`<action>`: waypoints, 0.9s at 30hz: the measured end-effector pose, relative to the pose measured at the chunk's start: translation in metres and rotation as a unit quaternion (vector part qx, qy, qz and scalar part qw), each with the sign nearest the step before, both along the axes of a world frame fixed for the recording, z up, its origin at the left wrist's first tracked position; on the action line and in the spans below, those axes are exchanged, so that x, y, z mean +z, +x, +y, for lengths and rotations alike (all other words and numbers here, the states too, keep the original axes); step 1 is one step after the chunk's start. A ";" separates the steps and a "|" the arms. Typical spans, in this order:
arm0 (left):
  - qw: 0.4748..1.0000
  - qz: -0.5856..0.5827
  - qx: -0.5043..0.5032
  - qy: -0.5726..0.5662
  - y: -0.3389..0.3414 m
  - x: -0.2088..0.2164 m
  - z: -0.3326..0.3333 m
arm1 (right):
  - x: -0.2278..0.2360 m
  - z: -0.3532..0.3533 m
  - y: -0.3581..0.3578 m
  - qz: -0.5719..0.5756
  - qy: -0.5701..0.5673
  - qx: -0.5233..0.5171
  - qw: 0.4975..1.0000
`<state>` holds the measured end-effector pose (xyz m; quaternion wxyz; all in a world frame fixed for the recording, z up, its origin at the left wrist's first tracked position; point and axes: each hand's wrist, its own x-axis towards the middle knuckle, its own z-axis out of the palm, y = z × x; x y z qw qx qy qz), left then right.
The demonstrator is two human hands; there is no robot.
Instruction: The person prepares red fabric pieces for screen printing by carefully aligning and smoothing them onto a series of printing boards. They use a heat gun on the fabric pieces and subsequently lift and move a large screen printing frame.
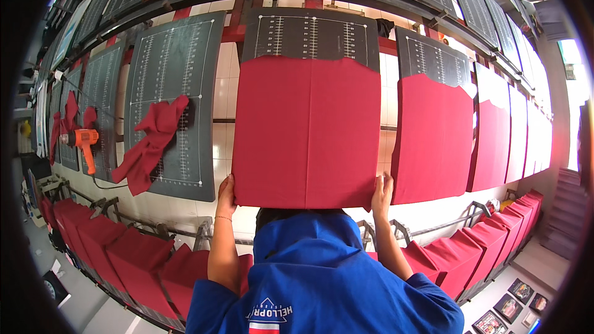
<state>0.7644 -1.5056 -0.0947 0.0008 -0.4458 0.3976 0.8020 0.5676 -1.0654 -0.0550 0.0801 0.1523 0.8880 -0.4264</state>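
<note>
Biggest thing here is the row of red-covered boards (139, 266) curving along the bottom, partly blocked by the blue shirt (328, 272). The shirt is right up near the front edge of the middle board (303, 34), so there's barely any space on that side. That board carries the red cloth (278, 130): wavy top edge that stops short of the board's far end, so a strip of ruler marks is bare, and it covers the board from side to side with a pretty straight front edge. A line runs down its middle.

Dark board on the left (173, 55) sits just past a narrow gap with pale tiled floor (224, 99) showing. Similar tight gap on the right, then a second red cloth (433, 142) on its own board. There's a crumpled red cloth (154, 142) on the dark board, its tail poking past the left edge. Further left there's an orange heat gun (88, 148), cord trailing.

Left hand (226, 193) is on the middle cloth's front left corner, right hand (382, 193) on the front right one. Can't tell how tightly either is closed.
</note>
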 end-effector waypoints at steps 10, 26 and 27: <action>0.999 -0.029 0.004 -0.013 -0.009 0.001 -0.004 | 0.051 -0.215 -0.225 0.308 0.255 0.525 0.752; 0.936 -0.282 -0.196 -0.076 0.197 -0.028 0.098 | 0.069 -0.305 -0.172 0.285 0.229 0.447 0.817; 0.934 -0.283 -0.207 -0.064 0.192 -0.030 0.099 | 0.078 -0.300 -0.118 0.309 0.226 0.533 0.755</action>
